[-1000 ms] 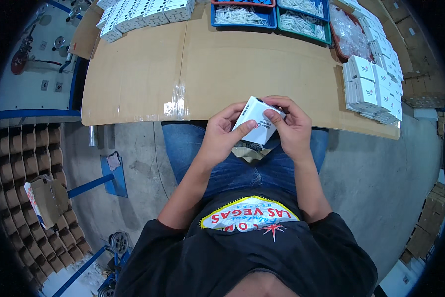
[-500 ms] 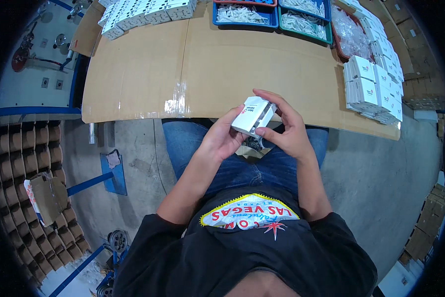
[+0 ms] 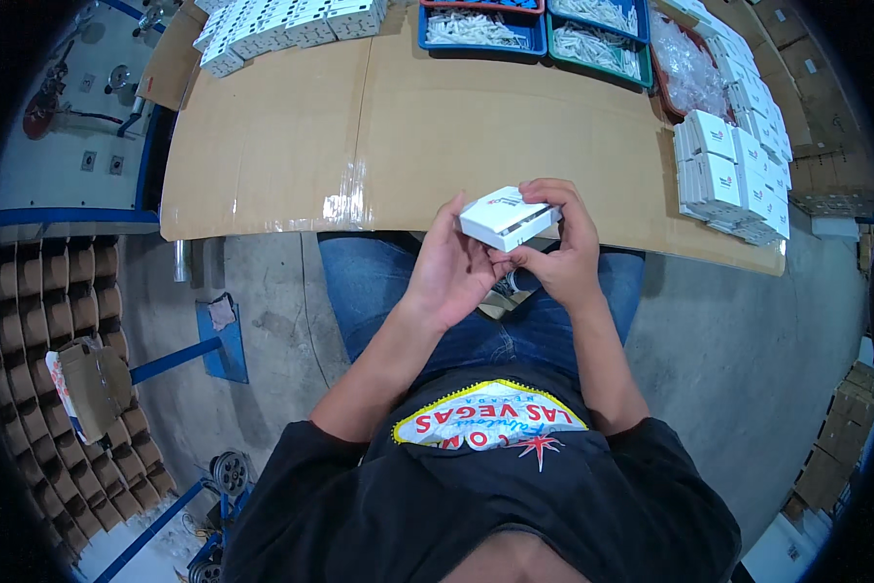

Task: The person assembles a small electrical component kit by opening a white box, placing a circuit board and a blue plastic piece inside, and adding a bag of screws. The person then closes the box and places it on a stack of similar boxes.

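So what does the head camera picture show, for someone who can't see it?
Both hands, left hand and right hand, hold a small white box above the person's lap, at the edge of a cardboard-covered table. More white boxes are stacked to the right.

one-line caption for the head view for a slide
Both hands, left hand and right hand, hold a small white cardboard box over a cardboard-covered table.

1. White box (image 3: pixel 508 220): small, flat, rectangular, with a small red mark on top; held over the near table edge between the left hand (image 3: pixel 451 272) and right hand (image 3: pixel 561 257).
2. Box stack (image 3: pixel 733 170): white square cartons, piled along the table's right side.
3. Box rows (image 3: pixel 281 24): white cartons, lined up at the far left of the table.
4. Brown cartons (image 3: pixel 850 428): stacked on the floor, far right.
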Available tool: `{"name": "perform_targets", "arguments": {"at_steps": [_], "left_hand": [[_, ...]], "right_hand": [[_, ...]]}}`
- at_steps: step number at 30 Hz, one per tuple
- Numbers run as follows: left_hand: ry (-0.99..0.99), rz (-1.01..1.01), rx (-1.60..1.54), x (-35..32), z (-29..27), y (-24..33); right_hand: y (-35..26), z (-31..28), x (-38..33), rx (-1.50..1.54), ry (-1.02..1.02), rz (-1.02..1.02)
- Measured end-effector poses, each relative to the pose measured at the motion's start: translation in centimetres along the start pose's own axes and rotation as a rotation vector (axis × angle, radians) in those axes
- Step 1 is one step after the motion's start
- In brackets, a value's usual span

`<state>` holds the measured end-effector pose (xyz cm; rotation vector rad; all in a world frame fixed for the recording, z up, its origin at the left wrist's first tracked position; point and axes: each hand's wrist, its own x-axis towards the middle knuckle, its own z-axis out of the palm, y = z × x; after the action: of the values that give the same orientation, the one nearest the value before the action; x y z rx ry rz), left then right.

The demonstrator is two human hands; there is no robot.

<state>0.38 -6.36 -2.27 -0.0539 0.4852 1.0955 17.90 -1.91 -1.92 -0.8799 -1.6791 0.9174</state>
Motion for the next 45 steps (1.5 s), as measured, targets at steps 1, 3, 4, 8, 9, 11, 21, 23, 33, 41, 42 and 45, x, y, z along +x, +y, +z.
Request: {"name": "perform_targets", "arguments": {"at_steps": [1,3,4,8,9,11,21,23,33,41,42,45], "left_hand": [[0.011,0.049,0.101,-0.1,0.4,-0.4],[0.040,0.140,0.279,-0.4,1.8,-1.2],[0.057,0.163,0.351,-0.2,1.5,-1.7],[0.098,0.287,0.513,0.2,1.1,-2.3],[0.100,0.323,0.516,0.0,1.5,-2.0],[0.093,0.365,0.540,-0.2,2.1,-1.5],[0.012,0.203,0.575,0.0,0.5,-1.1],[0.036,0.157,0.482,0.3,-0.1,-1.2],[-0.059,0.105,0.292,0.5,-0.6,0.1],[-0.284,0.007,0.105,0.8,-2.2,0.6],[-0.293,0.010,0.076,0.7,-2.1,0.6],[-0.314,0.018,0.023,0.3,-1.6,0.6]], "right_hand": [[0.1,0.1,0.0,-0.009,0.027,0.002],[0.0,0.4,-0.2,-0.064,0.041,0.043],[-0.1,0.5,-0.4,-0.092,0.048,0.064],[0.1,0.4,-0.6,-0.044,-0.045,0.031],[-0.2,0.3,-0.4,-0.020,-0.076,0.035],[-0.3,0.1,-0.4,-0.007,-0.135,0.040],[-0.4,-0.4,0.1,0.034,-0.235,0.041],[0.5,-0.4,-0.2,0.146,-0.202,0.076],[0.0,-1.5,0.2,1.090,0.237,0.563],[-0.2,-2.3,0.6,1.380,0.212,0.602],[-0.2,-2.5,0.6,1.416,0.209,0.595],[0.0,-3.1,0.4,1.484,0.192,0.562]]}}
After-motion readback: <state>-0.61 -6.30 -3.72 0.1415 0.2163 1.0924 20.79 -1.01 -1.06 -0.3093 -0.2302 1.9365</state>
